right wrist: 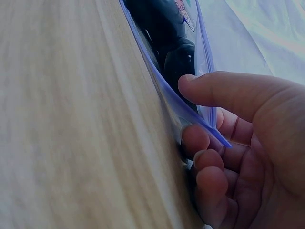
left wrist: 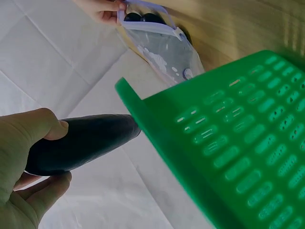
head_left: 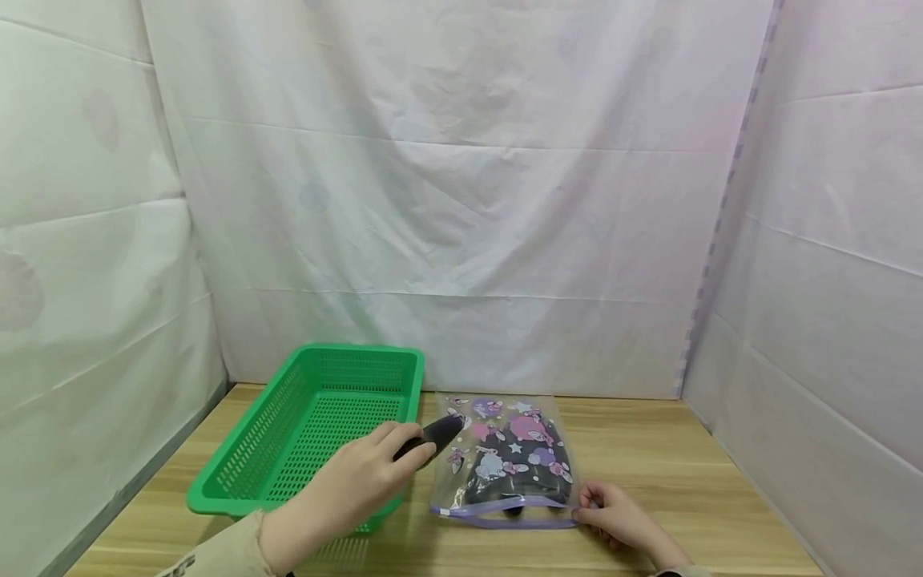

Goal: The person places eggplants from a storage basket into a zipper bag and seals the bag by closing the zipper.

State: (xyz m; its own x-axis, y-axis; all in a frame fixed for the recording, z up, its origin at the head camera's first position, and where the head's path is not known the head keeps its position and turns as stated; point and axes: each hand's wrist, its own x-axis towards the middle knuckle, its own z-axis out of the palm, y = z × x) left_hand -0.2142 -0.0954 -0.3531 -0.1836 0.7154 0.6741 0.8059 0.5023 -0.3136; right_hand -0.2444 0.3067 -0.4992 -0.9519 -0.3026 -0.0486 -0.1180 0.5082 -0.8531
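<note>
My left hand [head_left: 368, 469] grips a long, glossy dark eggplant [left wrist: 86, 143], thumb on one side and fingers on the other. Its tapered tip points away from me, over the left part of a clear printed zip bag [head_left: 461, 485] in the head view. The bag lies flat, its purple-edged mouth facing me and parted. Several similar dark pieces [right wrist: 162, 28] lie inside, partly hidden by the pink and white print. At the mouth's right corner, my right hand [head_left: 616, 517] pinches the purple edge [right wrist: 209, 126] between thumb and fingers.
A green slotted plastic basket [head_left: 205, 503] stands left of the bag, close under my left forearm, with its bottom bare in the head view. The wooden table [head_left: 649, 449] ends at white cloth walls [head_left: 461, 240] behind and on both sides.
</note>
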